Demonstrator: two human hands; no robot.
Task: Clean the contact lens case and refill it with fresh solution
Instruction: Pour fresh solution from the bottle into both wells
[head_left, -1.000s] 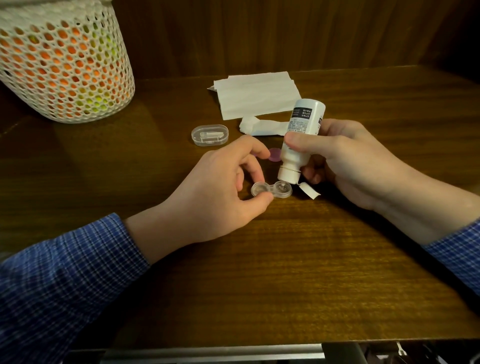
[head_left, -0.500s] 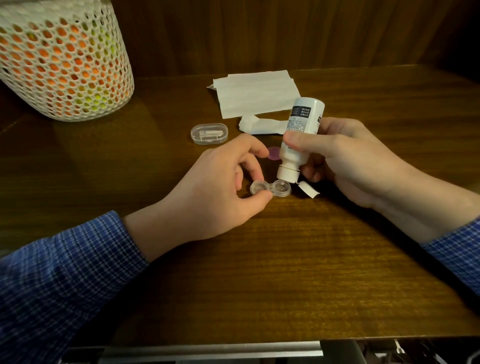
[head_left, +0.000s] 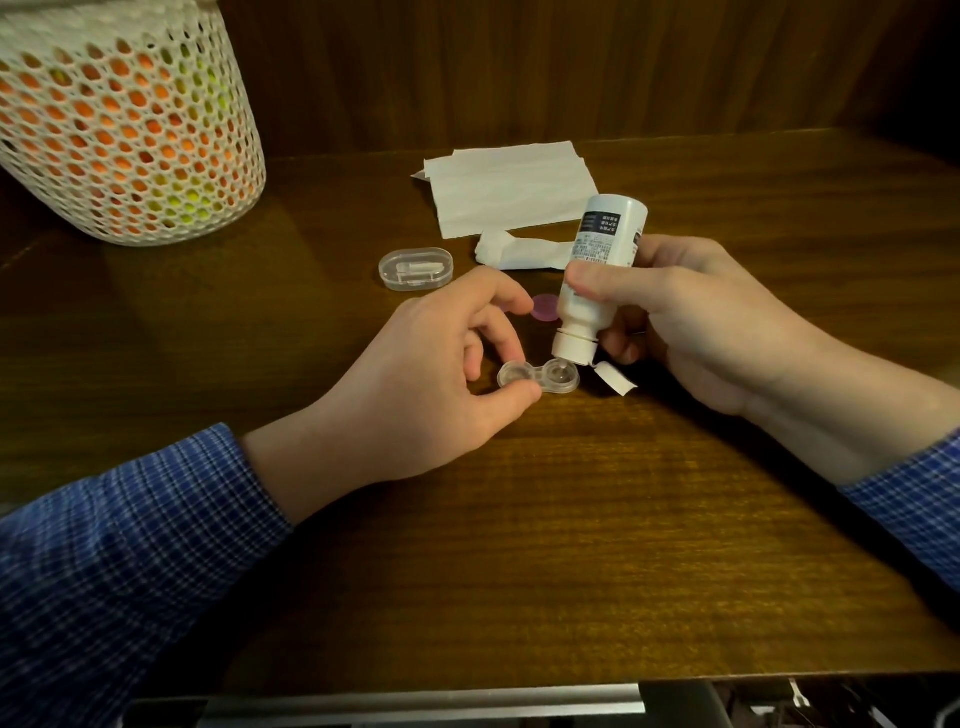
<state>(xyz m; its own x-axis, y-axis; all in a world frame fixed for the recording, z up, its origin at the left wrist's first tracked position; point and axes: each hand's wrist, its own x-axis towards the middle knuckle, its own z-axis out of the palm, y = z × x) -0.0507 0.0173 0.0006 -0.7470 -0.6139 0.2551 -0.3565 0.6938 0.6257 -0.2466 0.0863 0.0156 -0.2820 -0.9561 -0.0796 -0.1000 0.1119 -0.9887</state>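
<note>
At the centre of the frame you had the contact lens case (head_left: 538, 376) flat on the wooden table (head_left: 571, 519), both wells uncapped. Your left hand (head_left: 431, 374) pinched its left well between thumb and fingertips, which kept it from skating. Your right hand (head_left: 691, 317) was closed around the solution bottle (head_left: 597, 280), tipped nozzle-down, the tip just over the right well, very near it or touching; I could not tell which. Whether liquid was flowing was too small to see.

This looked like the refill step, with the right well being filled. To do it well, you needed a gentle squeeze, the tip held just clear of the plastic so it stayed clean, and the pinch kept low so the case stayed level. The left well sat partly under your fingers, so you would have had to shift your grip before filling it.

A pink cap (head_left: 543, 307) lay just above the case, a clear oval box (head_left: 415, 268) up and to the left, and white tissues (head_left: 511, 189) beyond the bottle. A torn label flap (head_left: 615, 380) lay beside the right well, worth keeping out of the liquid.
</note>
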